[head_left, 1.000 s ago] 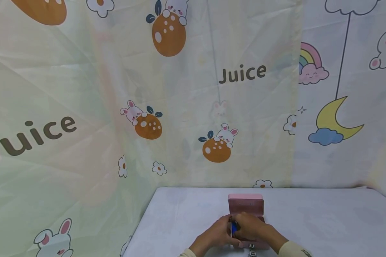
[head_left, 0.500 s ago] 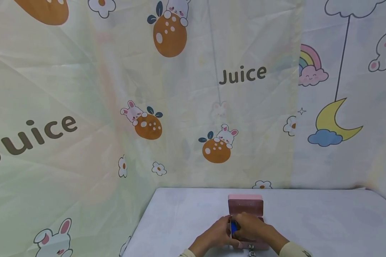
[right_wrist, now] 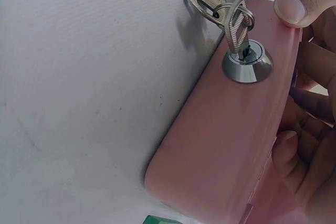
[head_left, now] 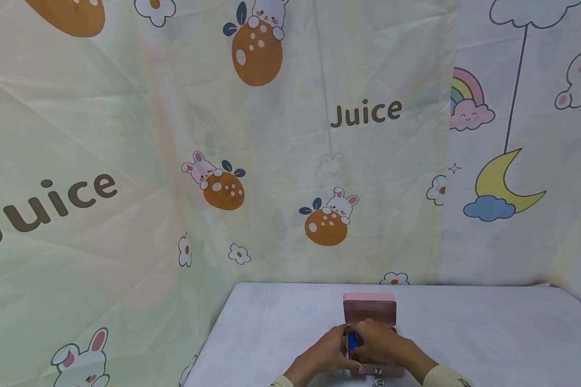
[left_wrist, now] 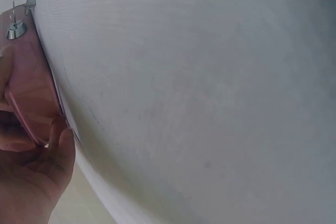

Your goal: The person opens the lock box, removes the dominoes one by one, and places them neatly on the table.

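A pink metal cash box [head_left: 392, 371] stands on the table with its lid [head_left: 370, 312] raised. My left hand [head_left: 325, 349] grips the box's left side; its thumb [right_wrist: 294, 8] lies on the front wall in the right wrist view. Inside the box, my right hand [head_left: 376, 341] has its fingers curled at a blue object [head_left: 352, 343], with thumb and forefinger at either end of it. The hand hides most of this object and its kind. A round metal lock [right_wrist: 248, 69] on the front wall bears a key [right_wrist: 239, 27], with more on its ring.
A white cloth covers the table [head_left: 489, 333]. A green thing [right_wrist: 160, 220] shows at the bottom edge of the right wrist view. Printed fabric [head_left: 281, 140] with rabbits and oranges hangs behind the table and along its left side.
The head view has shifted very slightly. Both hands, the box and the blue object keep practically the same positions.
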Motion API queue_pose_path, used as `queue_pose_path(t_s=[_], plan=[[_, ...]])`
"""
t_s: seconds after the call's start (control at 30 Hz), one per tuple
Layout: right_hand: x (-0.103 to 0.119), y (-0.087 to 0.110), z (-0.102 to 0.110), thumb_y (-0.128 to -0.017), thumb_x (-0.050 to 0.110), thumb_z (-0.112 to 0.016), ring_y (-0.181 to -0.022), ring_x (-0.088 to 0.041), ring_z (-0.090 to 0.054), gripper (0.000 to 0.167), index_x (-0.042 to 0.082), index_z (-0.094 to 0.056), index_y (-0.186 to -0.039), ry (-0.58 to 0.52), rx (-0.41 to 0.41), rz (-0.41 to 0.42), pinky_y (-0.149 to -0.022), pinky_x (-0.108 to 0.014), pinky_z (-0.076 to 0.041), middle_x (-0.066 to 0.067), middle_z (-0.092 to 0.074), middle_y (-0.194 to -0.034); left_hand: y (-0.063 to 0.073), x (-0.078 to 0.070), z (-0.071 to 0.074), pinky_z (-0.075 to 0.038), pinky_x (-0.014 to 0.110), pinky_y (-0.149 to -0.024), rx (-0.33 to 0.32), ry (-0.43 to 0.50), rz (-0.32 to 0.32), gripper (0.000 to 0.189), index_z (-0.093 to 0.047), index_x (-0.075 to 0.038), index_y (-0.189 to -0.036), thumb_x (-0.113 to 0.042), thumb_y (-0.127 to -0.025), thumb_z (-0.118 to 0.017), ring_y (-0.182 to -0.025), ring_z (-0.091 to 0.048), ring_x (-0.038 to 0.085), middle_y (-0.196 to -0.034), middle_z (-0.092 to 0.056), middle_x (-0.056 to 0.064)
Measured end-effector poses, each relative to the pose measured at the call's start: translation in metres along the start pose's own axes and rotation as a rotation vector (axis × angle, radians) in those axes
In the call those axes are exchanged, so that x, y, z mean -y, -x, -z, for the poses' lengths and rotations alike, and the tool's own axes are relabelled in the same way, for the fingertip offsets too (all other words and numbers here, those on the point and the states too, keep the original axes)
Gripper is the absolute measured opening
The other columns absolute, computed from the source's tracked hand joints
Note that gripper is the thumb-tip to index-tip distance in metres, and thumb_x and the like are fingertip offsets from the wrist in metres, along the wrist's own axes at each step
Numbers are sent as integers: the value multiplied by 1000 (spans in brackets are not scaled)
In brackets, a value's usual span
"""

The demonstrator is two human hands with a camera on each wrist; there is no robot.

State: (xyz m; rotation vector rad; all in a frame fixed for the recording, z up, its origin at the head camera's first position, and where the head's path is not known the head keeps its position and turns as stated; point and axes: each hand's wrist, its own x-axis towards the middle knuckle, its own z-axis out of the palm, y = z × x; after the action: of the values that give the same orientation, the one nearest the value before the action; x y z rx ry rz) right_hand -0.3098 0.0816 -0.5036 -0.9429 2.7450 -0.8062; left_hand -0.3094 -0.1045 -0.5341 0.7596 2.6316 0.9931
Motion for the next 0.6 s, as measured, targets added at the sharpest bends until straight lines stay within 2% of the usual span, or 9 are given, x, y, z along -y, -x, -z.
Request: queue_pose_path(t_s=[0.37, 0.6], plan=[[-1, 4, 3, -82, 19, -82, -69, -3, -53, 28, 8, -73, -106, 23, -15, 25, -62, -24, -50, 2, -71, -88, 1, -2, 0, -47, 28, -104, -6, 17, 0, 80, -48, -20, -142, -34, -74, -90, -118, -54, 2, -132, -57, -7], [0, 7, 7, -82, 20, -82, -72, -4, -54, 34, 6, -72, -112, 4, -7, 13, -66, -28, -53, -1, -73, -93, 1, -3, 1, -47, 28, -104, -6, 29, 17, 81, -48, -20, -142, -33, -74, -90, -119, -54, 2, -134, -58, -6]])
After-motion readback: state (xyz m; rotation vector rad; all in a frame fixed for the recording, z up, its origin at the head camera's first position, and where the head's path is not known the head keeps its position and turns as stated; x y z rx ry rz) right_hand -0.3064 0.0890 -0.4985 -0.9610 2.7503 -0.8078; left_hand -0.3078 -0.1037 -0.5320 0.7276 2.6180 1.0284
